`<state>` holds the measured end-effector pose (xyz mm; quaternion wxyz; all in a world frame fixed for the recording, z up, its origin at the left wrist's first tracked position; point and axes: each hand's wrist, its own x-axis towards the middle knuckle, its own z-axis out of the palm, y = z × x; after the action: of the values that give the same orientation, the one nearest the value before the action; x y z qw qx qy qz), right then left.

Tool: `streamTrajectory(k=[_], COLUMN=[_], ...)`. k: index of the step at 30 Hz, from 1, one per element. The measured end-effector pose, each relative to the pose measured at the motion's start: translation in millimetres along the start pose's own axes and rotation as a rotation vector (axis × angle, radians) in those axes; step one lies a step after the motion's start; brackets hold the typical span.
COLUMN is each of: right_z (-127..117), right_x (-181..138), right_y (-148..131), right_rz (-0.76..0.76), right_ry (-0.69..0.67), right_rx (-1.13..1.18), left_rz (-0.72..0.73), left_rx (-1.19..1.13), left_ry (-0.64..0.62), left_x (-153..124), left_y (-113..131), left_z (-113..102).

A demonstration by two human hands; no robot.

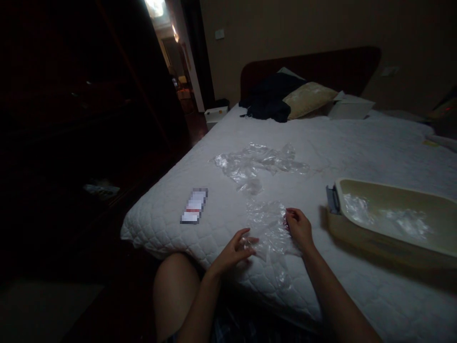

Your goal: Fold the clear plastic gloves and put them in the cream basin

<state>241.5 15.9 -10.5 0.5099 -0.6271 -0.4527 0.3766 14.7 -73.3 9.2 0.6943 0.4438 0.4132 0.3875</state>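
Shadow covers most of the far left, where a pale, shiny packet [102, 189] lies low down, its contents too dim to make out. Next comes a bright doorway [178, 62] at the back and, nearer, the person's bare knee [176, 286] against the edge of a bed [153, 219] with a white quilted cover. A phone [194, 206], its screen blurred into blocks, lies on this cover, and a white box [216, 114] stands beyond the bed's far corner. The left hand [242, 248] is palm down with fingers loosely parted, at the near left side of a clear plastic sheet [269, 221] spread on the bed; it does not look clenched on anything. Just beyond lies a crumpled heap of clear film [257, 164], and farther back a dark cloth [269, 95]. The right hand [299, 228] has its fingers curled in at the sheet's right side; whether they pinch it, I cannot tell. Behind are a yellowish pillow [310, 99] and a dark red headboard [342, 69]. At the right, a cream bin [392, 245] with a grey latch [333, 200] holds more clear plastic [410, 223].
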Motion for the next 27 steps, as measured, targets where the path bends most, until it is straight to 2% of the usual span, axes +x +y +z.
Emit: streamTrajectory(k=[6,10,14,16,18,20,22,25,27], right_z=[0,-1,-1,-1,-1,-1,-1,-2,-2], right_x=[0,0,0,0,0,0,1,3,4], right_y=[0,0,-1,-1,-1,0,1,4,6], right_rz=[-0.018,-0.075,-0.059,-0.066,-0.076,-0.081,-0.077,-0.082,-0.099], right_ry=[-0.011,-0.005,-0.007,-0.008,-0.003,-0.004,-0.014,-0.034,-0.035], right_rx=[0.018,-0.003,-0.016,-0.013,-0.018,-0.024,-0.023,-0.021,-0.029], left_rz=[0.016,0.039,-0.078,-0.168,-0.244,-0.259,-0.193,0.032,0.234], left_rx=[0.075,-0.02,-0.154,-0.131,-0.048,0.067,0.198,0.462,0.691], left_ry=[-0.082,-0.163,-0.291,-0.352,-0.344,-0.198,0.071,0.479,0.594], left_x=[-3,-2,-3,-6,-8,-9,-5,9,22], left_y=[5,1,-6,-5,0,5,11,19,23], left_z=[3,1,-4,-7,-10,-12,-14,-12,-7])
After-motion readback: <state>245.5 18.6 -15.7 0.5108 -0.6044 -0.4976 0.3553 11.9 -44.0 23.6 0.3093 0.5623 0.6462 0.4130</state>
